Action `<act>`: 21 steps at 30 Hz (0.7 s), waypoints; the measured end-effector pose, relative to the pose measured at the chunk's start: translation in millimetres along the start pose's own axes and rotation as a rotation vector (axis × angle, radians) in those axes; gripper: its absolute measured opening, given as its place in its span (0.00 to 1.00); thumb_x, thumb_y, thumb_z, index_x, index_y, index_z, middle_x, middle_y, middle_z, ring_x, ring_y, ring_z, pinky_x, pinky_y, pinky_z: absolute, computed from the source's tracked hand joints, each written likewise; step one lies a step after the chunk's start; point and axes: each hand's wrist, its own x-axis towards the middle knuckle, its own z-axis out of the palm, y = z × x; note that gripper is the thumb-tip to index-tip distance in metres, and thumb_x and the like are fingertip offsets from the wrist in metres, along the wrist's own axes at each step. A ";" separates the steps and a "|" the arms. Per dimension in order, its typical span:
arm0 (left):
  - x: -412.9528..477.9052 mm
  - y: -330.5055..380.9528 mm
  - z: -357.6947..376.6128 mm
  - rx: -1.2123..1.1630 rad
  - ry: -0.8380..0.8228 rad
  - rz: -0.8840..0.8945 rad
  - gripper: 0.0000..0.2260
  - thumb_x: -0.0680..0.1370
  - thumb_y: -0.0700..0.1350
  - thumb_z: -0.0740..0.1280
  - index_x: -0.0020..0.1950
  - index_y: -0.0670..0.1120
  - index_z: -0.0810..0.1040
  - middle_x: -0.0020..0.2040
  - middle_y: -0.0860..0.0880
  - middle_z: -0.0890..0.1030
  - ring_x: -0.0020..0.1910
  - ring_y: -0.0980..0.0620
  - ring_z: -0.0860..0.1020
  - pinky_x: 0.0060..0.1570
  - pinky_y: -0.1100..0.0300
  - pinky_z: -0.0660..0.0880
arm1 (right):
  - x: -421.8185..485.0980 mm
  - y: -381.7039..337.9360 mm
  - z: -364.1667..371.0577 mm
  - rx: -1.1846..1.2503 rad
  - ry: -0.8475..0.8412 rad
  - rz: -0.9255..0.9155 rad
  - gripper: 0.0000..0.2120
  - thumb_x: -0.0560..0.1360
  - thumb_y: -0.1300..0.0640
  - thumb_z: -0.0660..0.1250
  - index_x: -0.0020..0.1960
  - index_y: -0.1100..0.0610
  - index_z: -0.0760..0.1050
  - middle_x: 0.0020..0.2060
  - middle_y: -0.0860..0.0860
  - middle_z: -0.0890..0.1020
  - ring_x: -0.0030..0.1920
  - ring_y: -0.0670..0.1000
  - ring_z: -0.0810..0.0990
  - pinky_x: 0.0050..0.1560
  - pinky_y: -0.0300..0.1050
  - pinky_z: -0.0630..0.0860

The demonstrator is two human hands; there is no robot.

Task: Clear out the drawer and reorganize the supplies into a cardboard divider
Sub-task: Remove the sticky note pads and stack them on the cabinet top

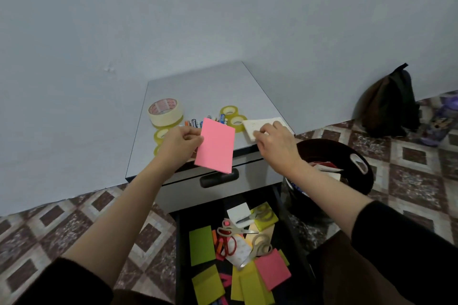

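Head view: the left hand (182, 142) pinches a pink pad (216, 146) by its left edge, holding it tilted above the front edge of the grey cabinet (210, 89). The right hand (276, 142) has its fingers curled over the near edge of a white cloth (257, 123) on the cabinet's right corner. A large tape roll (164, 112), smaller yellow rolls and pens lie on the cabinet top. Below, the open drawer (179, 242) holds green, yellow and pink pads and scissors (233, 229). A black bin (347, 151) stands just right of the cabinet.
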 end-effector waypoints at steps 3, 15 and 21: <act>11.3 3.2 -5.0 -0.024 0.039 -0.004 0.05 0.78 0.36 0.63 0.51 0.42 0.77 0.37 0.46 0.76 0.40 0.49 0.76 0.41 0.58 0.74 | -2.6 -1.0 6.4 0.010 0.022 0.028 0.09 0.55 0.64 0.80 0.32 0.58 0.81 0.29 0.53 0.79 0.29 0.55 0.75 0.28 0.40 0.70; 12.4 8.8 2.2 -0.053 0.023 -0.020 0.05 0.78 0.36 0.62 0.52 0.41 0.77 0.38 0.49 0.79 0.39 0.51 0.77 0.40 0.59 0.74 | -11.2 16.1 8.5 0.261 0.185 0.172 0.10 0.64 0.66 0.68 0.43 0.62 0.83 0.36 0.55 0.85 0.33 0.56 0.83 0.27 0.45 0.78; 8.3 13.3 1.1 -0.064 0.021 -0.015 0.05 0.78 0.36 0.63 0.52 0.41 0.77 0.39 0.49 0.79 0.39 0.52 0.77 0.38 0.61 0.74 | -14.4 27.0 7.3 0.313 0.104 0.249 0.07 0.67 0.66 0.69 0.44 0.62 0.83 0.38 0.56 0.85 0.39 0.59 0.83 0.36 0.49 0.78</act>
